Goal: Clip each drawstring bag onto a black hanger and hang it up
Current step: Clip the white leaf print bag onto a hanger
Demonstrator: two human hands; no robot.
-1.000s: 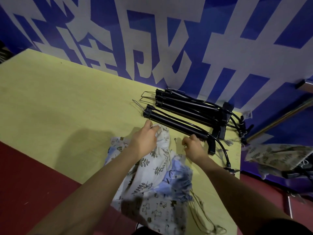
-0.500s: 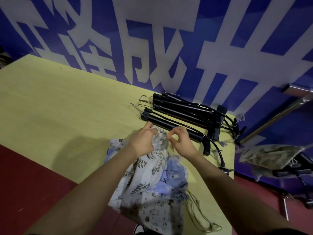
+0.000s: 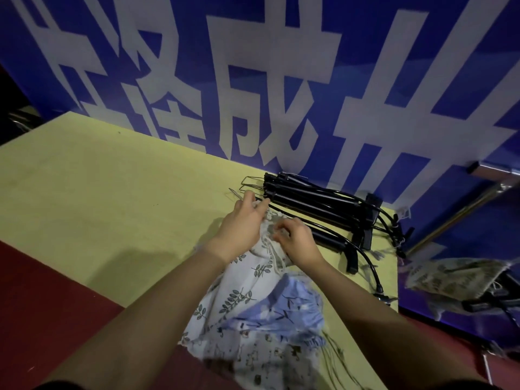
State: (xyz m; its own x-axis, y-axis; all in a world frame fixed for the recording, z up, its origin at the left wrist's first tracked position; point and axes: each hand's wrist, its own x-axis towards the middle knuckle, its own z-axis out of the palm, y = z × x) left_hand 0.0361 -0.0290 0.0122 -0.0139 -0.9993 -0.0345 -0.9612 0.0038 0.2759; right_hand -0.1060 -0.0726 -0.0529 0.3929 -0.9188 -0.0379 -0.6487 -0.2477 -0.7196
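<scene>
A white drawstring bag with a leaf print [image 3: 239, 282] lies on top of a pile at the near edge of the yellow table [image 3: 112, 209]. My left hand [image 3: 242, 223] grips the bag's gathered top edge. My right hand [image 3: 298, 243] pinches the same gathered edge just to the right, fingers curled. A blue bag [image 3: 289, 311] and another patterned white bag [image 3: 253, 358] lie under it. A stack of black clip hangers [image 3: 318, 209] rests on the table just beyond my hands, with the hooks pointing right.
A blue wall with large white characters [image 3: 281, 80] rises behind the table. To the right, a patterned bag on a hanger [image 3: 450, 277] hangs below a metal rail [image 3: 464, 209]. Red floor [image 3: 42, 305] lies at the lower left. Loose drawstrings [image 3: 334, 361] trail from the pile.
My right hand has moved left from beside the hangers onto the bag's top edge, meeting my left hand. The head view has tilted slightly upward.
</scene>
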